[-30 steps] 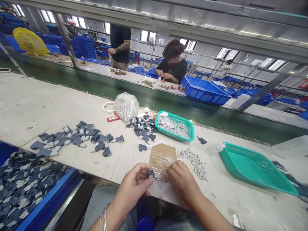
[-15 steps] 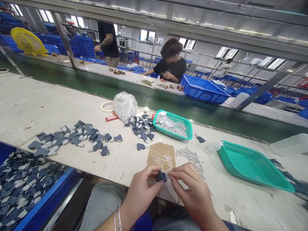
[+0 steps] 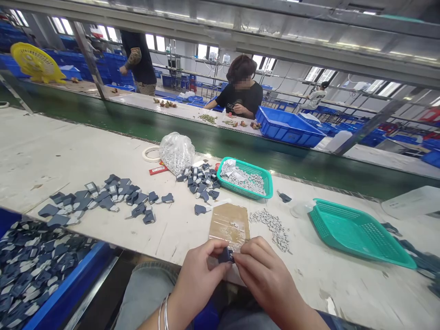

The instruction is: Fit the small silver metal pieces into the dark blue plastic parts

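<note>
Between thumb and fingers, my left hand (image 3: 202, 270) grips a small dark blue plastic housing (image 3: 225, 255) over the near table edge. My right hand (image 3: 264, 270) is closed in a pinch at the housing's right end; whatever its fingertips hold is hidden. Just beyond both hands lies a piece of brown cardboard (image 3: 228, 219) with a glossy whitish smear and a few tiny parts on it. To its right, small grey-white parts (image 3: 271, 224) are scattered on the table. More dark blue and white plastic pieces (image 3: 103, 195) lie in a loose pile to the left.
A green basket (image 3: 270, 183) holds tiny white parts, beside a clear bag (image 3: 177, 151) and a tape roll (image 3: 150, 154). Another green basket (image 3: 360, 256) stands right. A blue crate (image 3: 74, 286) of dark pieces sits lower left. Across the green belt (image 3: 130, 121), a person (image 3: 240, 87) works.
My right hand has moved in against the housing, its fingers more tightly bunched. The housing has tilted slightly in my left hand. The whole view has shifted a little.
</note>
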A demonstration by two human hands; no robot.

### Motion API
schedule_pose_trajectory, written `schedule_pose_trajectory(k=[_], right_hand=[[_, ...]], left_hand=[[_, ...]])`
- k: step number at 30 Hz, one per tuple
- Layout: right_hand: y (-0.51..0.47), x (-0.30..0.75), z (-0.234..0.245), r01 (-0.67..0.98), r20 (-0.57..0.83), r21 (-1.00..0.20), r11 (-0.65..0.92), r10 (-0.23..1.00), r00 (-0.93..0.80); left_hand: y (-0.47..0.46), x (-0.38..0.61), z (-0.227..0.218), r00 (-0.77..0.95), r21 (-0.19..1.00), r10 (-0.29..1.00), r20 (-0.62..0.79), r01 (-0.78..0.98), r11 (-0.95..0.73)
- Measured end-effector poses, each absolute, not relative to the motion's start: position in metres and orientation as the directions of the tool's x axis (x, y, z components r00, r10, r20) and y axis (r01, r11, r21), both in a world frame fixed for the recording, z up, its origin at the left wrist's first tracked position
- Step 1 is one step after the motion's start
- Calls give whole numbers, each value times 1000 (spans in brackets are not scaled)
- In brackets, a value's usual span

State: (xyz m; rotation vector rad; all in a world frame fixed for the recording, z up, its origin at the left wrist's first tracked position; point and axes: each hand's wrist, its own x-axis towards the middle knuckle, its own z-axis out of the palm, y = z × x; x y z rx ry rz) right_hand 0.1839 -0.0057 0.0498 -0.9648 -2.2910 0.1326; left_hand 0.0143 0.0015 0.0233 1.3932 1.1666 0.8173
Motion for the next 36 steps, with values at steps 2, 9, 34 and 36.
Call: schedule_pose_trajectory(k=[2, 9, 34, 36], right_hand=[[-7, 183, 48, 609, 527, -214, 763, 616, -586], [-13, 173, 48, 602, 420, -397, 693, 720, -552], [-23, 305, -9, 949, 468, -291, 117, 883, 35], [-19, 303, -13, 957, 482, -265, 117, 876, 26]], left_hand=[[1, 13, 25, 274, 971, 954, -125, 233, 60], [-3, 11, 25, 220, 927, 970, -102, 374, 13], [89, -31, 9, 217, 504, 927, 307, 789, -352], [80, -38, 13, 131, 659, 959, 250, 702, -268]])
